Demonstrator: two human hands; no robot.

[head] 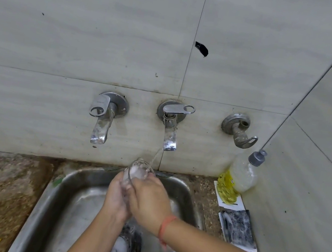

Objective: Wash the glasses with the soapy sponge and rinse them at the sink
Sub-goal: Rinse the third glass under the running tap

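Glass (139,170), clear and wet, held tilted above the sink (59,182), its mouth meeting the thin stream from the middle tap (169,135). The left hand (117,197) wraps the lower body with curled fingers, and the right hand (148,202) closes over it from the opposite side, fingers reaching towards the rim, so that both hands grip it. Light, rigid and breakable, and probably slick with soap and water, it is best held round the body near the base, not by the thin rim.
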